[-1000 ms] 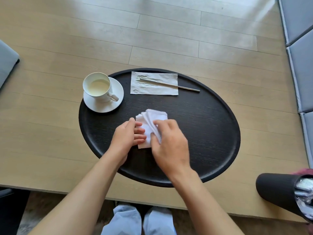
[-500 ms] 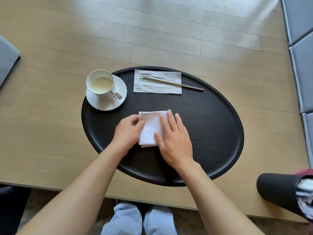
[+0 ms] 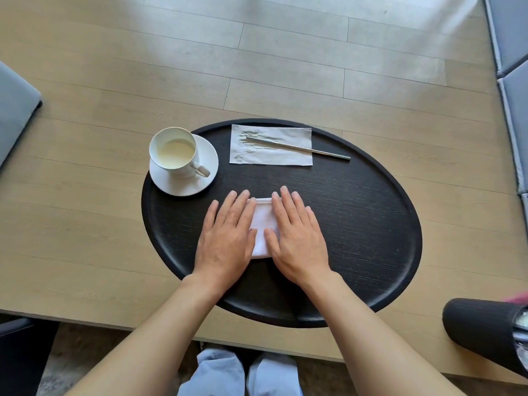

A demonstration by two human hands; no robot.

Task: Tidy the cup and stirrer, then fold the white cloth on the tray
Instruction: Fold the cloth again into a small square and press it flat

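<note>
On the pale wooden table (image 3: 85, 224) a black oval tray (image 3: 371, 224) carries the folded white cloth (image 3: 264, 224), pressed flat under the open left hand (image 3: 225, 238) and open right hand (image 3: 300, 238), likely the last smoothing, so lifting away cleanly comes next.

A light wood-grain counter (image 3: 85, 224) carries the scene. A white saucer (image 3: 183, 187) sits at far left. A flat paper napkin (image 3: 271, 155) lies at far centre. A dark ribbed cylinder (image 3: 480, 330) lies tilted at the near right edge. Grey cushions (image 3: 511, 52) line the right side.
</note>
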